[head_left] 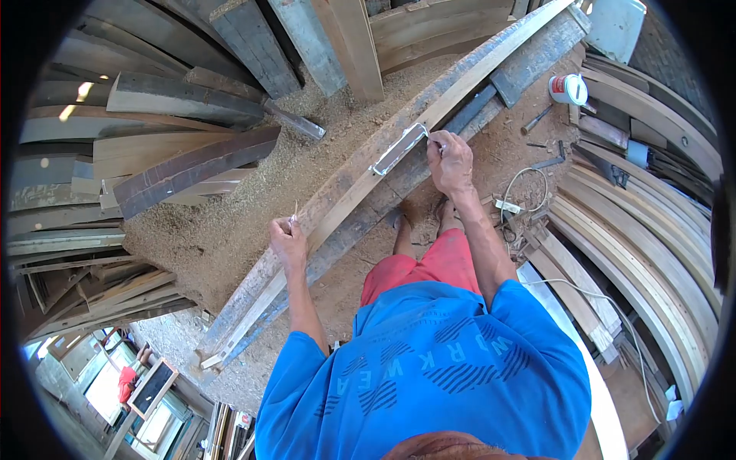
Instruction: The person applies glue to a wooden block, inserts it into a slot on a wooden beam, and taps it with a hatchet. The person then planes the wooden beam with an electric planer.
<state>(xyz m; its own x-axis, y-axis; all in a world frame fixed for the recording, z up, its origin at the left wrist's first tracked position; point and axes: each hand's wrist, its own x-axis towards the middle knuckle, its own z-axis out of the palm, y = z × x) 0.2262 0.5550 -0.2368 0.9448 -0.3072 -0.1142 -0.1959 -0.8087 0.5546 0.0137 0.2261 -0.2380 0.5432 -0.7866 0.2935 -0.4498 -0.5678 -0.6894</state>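
Observation:
A long narrow wooden strip (337, 213) lies on a rough beam that runs diagonally across the view. On the strip sits a dark rectangular piece (399, 151) with white paste around its edges. At the upper right end of this piece, my right hand (451, 162) has its fingers pressed together, with white paste near the fingertips; what they hold is too small to name. My left hand (289, 243) is closed in a pinch on a small thin stick (296, 208), above the lower left part of the strip.
Stacked planks (184, 172) fill the left, and curved boards (636, 222) line the right. A white tub (568, 90), a brush-like tool (535, 120) and a power strip with a cable (507, 206) lie on the sawdust-covered ground. A person in red (127, 383) is far off at lower left.

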